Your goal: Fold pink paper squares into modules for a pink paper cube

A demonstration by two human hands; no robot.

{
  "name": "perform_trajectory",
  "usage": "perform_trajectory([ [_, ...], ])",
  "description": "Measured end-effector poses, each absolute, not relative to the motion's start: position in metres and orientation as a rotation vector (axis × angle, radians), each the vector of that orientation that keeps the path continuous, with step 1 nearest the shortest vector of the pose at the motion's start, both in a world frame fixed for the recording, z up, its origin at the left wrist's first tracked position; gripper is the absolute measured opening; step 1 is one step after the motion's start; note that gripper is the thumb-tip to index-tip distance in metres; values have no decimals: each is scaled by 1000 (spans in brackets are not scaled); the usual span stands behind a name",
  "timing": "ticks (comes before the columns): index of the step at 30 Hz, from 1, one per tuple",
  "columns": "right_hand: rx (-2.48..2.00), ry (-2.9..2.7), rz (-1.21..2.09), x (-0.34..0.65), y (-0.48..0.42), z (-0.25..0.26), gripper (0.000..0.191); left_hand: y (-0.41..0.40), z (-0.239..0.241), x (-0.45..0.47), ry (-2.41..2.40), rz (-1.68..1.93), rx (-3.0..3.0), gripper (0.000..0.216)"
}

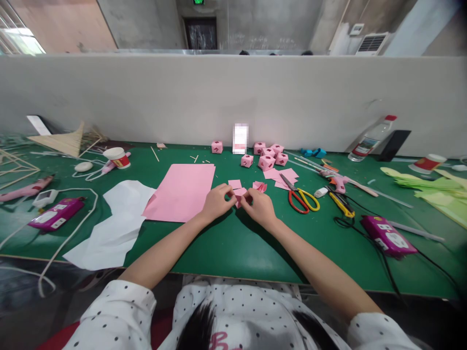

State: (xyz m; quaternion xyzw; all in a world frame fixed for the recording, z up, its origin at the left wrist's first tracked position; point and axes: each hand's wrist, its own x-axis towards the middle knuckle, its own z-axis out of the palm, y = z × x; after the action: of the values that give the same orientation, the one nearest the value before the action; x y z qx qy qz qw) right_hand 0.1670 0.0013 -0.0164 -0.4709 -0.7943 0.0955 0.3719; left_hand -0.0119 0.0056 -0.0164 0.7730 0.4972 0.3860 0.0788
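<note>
Between my fingertips is a small folded piece of pink paper point(239, 193). My left hand point(218, 203) pinches its left side, and my right hand point(258, 206) pinches its right side. Just beyond it lies a flat pink paper square point(234, 183). A partly folded pink paper piece point(260, 186) rests beyond my right hand. To the left is a stack of large pink paper sheets point(182, 189). Several folded pink paper cubes point(267, 161) sit toward the back, with one cube point(217, 147) apart on the left. More pink squares point(288, 174) lie near the scissors.
Scissors point(301, 197) with red and yellow handles lie right of my hands. Beyond are a utility knife point(342, 204), a pink glue gun point(337, 181) and a purple packet point(387, 236). Crumpled white paper point(116, 223) lies left. A phone point(240, 139) leans against the grey partition point(164, 102).
</note>
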Motion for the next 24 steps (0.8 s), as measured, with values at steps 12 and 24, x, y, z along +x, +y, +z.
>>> perform_trajectory([
  [12, -1226, -1866, 260, 169, 3, -18, 17, 6, -17, -11, 1347, 1149, 2060, 19],
  [24, -1181, -1998, 426, 163, -3, -21, 13, 8, -18, -14, 1296, 1239, 1952, 18],
])
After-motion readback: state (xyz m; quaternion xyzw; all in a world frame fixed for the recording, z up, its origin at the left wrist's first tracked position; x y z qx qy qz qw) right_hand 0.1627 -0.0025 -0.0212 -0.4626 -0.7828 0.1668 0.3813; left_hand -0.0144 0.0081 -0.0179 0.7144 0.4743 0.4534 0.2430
